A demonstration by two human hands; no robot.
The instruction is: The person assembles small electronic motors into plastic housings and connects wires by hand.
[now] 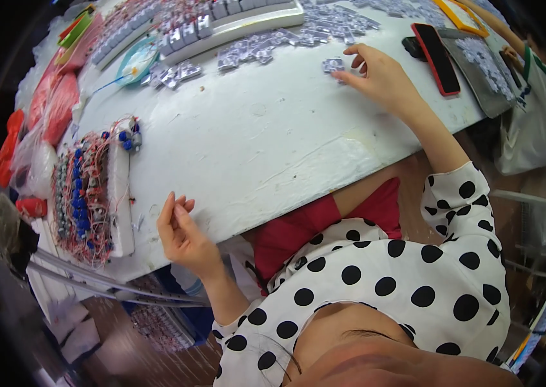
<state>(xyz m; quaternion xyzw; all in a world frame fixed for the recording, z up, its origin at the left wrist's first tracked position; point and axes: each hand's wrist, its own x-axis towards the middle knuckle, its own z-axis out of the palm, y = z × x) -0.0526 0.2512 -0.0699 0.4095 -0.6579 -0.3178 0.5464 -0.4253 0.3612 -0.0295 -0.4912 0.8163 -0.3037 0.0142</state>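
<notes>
My right hand (379,79) is over the far right part of the white table, thumb and fingers apart. A small clear, greyish plastic piece (333,65) lies at its fingertips. The thumb tip is at the piece's near edge; whether it touches cannot be made out. Loosely curled, my left hand (186,237) hovers by the table's near edge, with nothing visible in it. Left of that hand, a white foam block (120,200) bears rows of small blue and grey parts (80,190) with red wires.
Many similar clear pieces (263,46) lie along the far side, beside a white foam tray (241,29) of grey parts. A red-edged phone (436,59) rests at the right. Far left are a light blue dish (137,61) and red plastic bags (60,106). Another person's arm (495,24) shows far right.
</notes>
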